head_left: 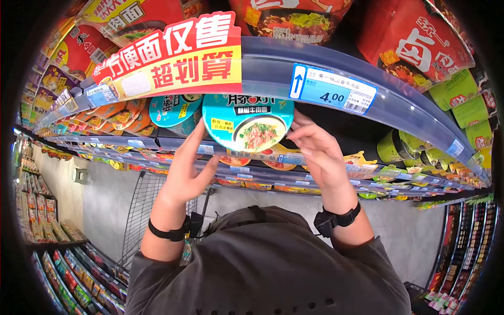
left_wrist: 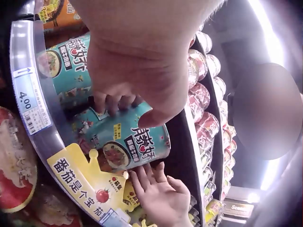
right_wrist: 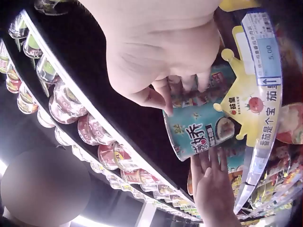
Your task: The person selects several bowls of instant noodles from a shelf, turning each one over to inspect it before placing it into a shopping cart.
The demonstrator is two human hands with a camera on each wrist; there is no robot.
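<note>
A teal instant noodle cup (head_left: 249, 126), its lid picturing a bowl of beef noodles, is held between both hands just under a shelf edge. My left hand (head_left: 186, 165) grips its left side, thumb apart from the fingers in the head view. On the opposite side my right hand (head_left: 323, 152) holds it with bent fingers. The left wrist view shows the left fingers and thumb over the side of the cup (left_wrist: 137, 142). From the right wrist, the right fingertips lie on the teal wall of the cup (right_wrist: 199, 130). Its upper lid edge is hidden behind the shelf rail in the head view.
Another teal noodle cup (head_left: 170, 110) stands to the left on the same shelf. Above runs a curved shelf rail (head_left: 268, 68) with a 4.00 price tag (head_left: 333, 89) and a red-yellow sign (head_left: 173, 60). A wire cart (head_left: 142, 210) stands at the lower left.
</note>
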